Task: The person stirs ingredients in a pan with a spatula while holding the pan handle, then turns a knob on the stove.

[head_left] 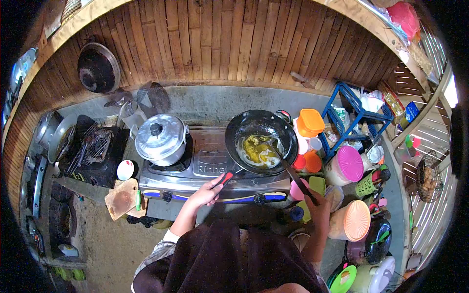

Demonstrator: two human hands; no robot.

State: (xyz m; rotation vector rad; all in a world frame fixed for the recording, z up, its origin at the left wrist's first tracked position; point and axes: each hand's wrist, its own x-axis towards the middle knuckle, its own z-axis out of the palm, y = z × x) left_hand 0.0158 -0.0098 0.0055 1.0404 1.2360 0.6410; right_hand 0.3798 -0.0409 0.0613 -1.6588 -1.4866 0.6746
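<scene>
A black wok [237, 128] sits on the right burner of the silver gas stove [207, 146]. Its red and black handle [225, 177] points toward me, and my left hand [205, 194] is wrapped round it. In the wok lies a yellow, foamy food in oil [259, 152], perhaps egg. My right hand [319, 209] grips the long dark handle of a spatula [294, 176]. The spatula's head rests in the food and is partly hidden by it.
A lidded silver pot [159, 136] stands on the left burner. Cutting boards [119, 198] with a green-handled knife [138, 200] lie at the stove's left. Several containers, including an orange one [310, 122] and a pink-lidded one [350, 163], crowd the right, beside a blue rack [349, 95].
</scene>
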